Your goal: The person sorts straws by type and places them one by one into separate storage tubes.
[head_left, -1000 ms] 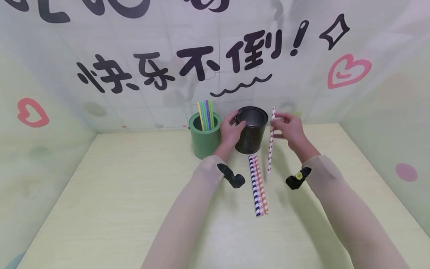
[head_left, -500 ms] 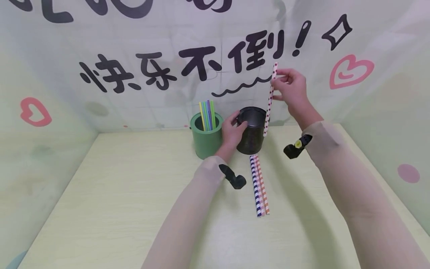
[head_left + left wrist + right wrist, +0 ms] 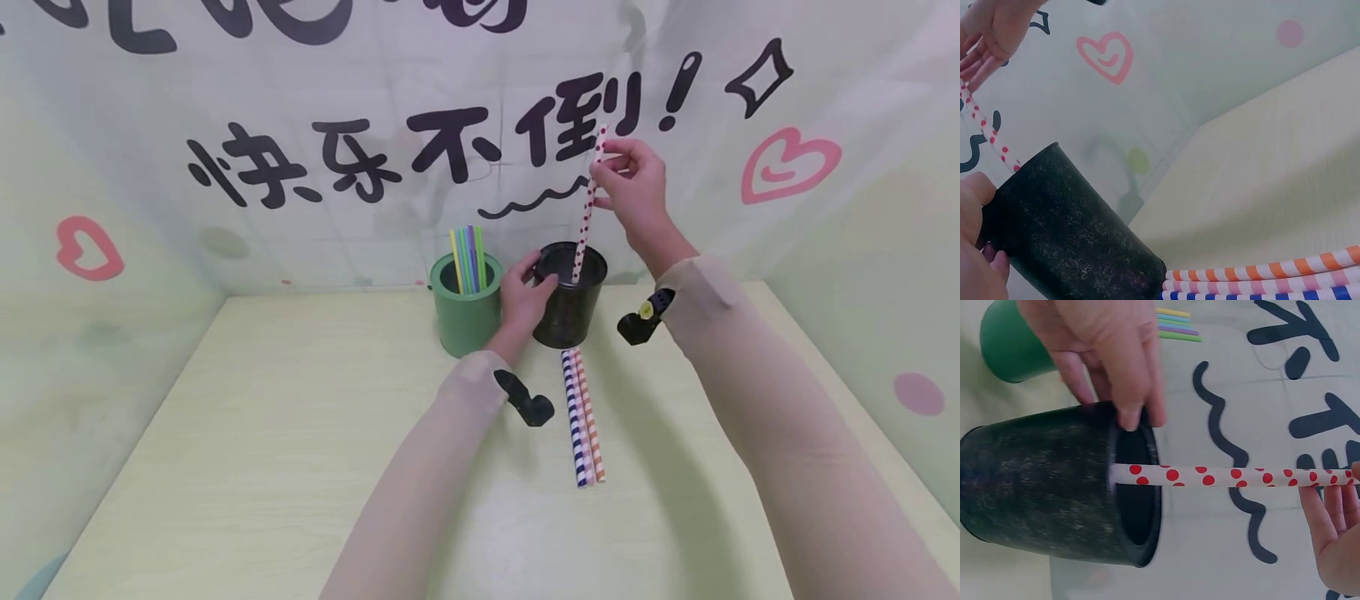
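Observation:
In the head view my left hand (image 3: 522, 302) grips the rim of a black metal bucket-like cup (image 3: 567, 315), which stands upright; the right wrist view shows the thumb over the rim. My right hand (image 3: 637, 187) pinches a white paper straw with red dots (image 3: 587, 212) near its top end. That straw hangs nearly upright, its lower end at the mouth of the black cup; whether the tip is below the rim I cannot tell. Three striped paper straws lie side by side on the table in front of the cup: navy (image 3: 575, 425), pink (image 3: 582, 408) and orange (image 3: 593, 433).
Left of the black cup, close to my left hand, stands a green cup (image 3: 467, 325) with several thin coloured straws (image 3: 468, 260) upright in it. Behind the pale wooden table (image 3: 285, 417) hangs a printed cloth backdrop (image 3: 420, 75); side walls close off both edges.
My right hand has lifted the dotted straw from beside the black cup, then moved it left over the cup's mouth. The left hand has stayed on the cup.

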`<state>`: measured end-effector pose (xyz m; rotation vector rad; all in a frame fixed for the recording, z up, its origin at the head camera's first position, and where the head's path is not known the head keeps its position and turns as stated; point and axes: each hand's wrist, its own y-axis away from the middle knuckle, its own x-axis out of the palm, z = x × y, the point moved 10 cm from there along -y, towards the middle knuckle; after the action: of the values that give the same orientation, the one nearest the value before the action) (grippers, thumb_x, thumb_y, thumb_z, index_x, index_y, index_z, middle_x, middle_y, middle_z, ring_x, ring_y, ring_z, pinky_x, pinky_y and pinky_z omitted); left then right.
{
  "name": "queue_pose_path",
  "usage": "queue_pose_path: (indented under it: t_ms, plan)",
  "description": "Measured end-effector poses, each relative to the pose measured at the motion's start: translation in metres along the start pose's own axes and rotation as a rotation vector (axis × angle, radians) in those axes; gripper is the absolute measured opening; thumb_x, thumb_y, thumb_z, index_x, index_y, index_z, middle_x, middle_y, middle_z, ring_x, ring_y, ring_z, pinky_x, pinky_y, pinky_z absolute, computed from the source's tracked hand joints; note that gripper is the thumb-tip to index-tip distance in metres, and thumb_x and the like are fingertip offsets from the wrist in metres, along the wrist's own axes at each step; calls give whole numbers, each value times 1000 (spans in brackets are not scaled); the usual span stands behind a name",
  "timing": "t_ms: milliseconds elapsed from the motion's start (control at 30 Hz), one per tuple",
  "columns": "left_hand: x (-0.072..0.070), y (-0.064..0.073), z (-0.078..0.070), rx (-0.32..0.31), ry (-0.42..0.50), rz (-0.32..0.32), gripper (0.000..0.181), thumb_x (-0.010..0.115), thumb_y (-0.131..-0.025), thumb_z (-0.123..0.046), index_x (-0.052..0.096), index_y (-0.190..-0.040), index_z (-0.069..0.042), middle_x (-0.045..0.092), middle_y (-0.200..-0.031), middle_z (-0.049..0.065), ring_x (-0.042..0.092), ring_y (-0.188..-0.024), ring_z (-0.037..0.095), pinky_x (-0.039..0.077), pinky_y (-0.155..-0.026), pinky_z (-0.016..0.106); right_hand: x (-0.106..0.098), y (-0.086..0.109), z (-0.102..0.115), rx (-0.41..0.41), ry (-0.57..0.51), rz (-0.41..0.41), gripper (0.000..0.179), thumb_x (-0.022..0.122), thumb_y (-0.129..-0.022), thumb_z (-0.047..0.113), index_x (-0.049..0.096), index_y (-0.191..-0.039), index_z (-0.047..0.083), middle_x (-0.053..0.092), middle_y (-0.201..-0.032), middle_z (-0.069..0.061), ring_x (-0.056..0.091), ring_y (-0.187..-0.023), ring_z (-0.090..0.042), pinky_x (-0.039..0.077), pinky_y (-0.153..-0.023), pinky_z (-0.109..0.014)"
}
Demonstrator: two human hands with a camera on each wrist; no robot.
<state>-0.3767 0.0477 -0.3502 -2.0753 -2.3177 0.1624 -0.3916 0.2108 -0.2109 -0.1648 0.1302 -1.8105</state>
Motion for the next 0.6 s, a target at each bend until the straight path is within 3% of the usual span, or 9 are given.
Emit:
queue_pose_path:
  t_ms: [200,600]
  plan:
    - [0,1,0,4,23,0,46,65,-82,-3,54,-127,-5,50,-130,11,48,-117,23,43,-97,27,12,4,-25,31,44,70,26,63,-85,5,56,-111,8,53,-89,-5,53,-80,-14,57,-62,-26]
    - [0,-1,2,7,-1,-3,45,65,-82,-5,55,-127,-6,52,-129,11,49,-116,23,42,-98,29,27,10,-79,82,252,174,32,60,-87,6,52,-118,2,53,-91,-6,54,-80,-14,57,-74,-34]
